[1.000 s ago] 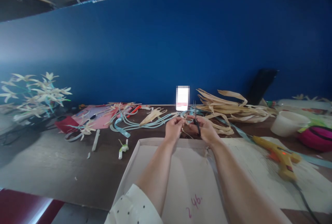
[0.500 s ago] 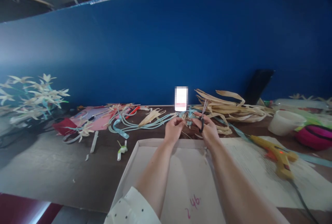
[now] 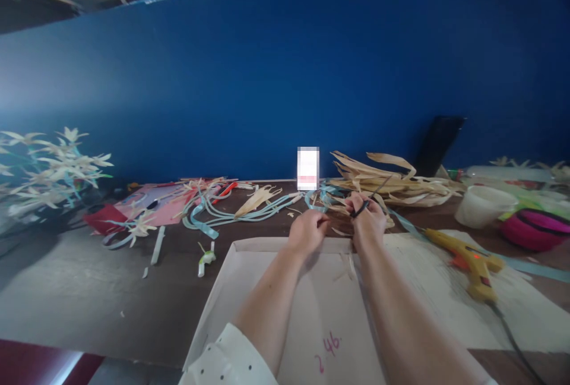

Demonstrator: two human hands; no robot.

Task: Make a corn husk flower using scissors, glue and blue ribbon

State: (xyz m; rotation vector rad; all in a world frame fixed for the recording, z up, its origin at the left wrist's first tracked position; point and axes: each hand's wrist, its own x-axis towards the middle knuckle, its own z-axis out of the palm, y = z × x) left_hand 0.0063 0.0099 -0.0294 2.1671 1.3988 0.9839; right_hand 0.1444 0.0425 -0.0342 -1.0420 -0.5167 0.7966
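Observation:
My right hand is closed around a pair of scissors, dark handles at the fingers and thin blades slanting up to the right. Beside it, just past the far rim of a shallow white box lid, my left hand has its fingers pinched together. Whatever those fingers hold is too small to make out. Dry tan husk strips lie behind my right hand. A loop of pale blue ribbon rests on the table behind my hands.
A yellow hot glue gun with a cord lies on paper at the right, near a white cup and a pink pouch. Pale blue cords lie left of my hands. Husk flowers stand far left. A lit phone faces me.
My hands have drawn slightly apart and my left hand has lowered toward the box lid rim. The scissors have swung from nearly upright to slanting right. The view has shifted slightly.

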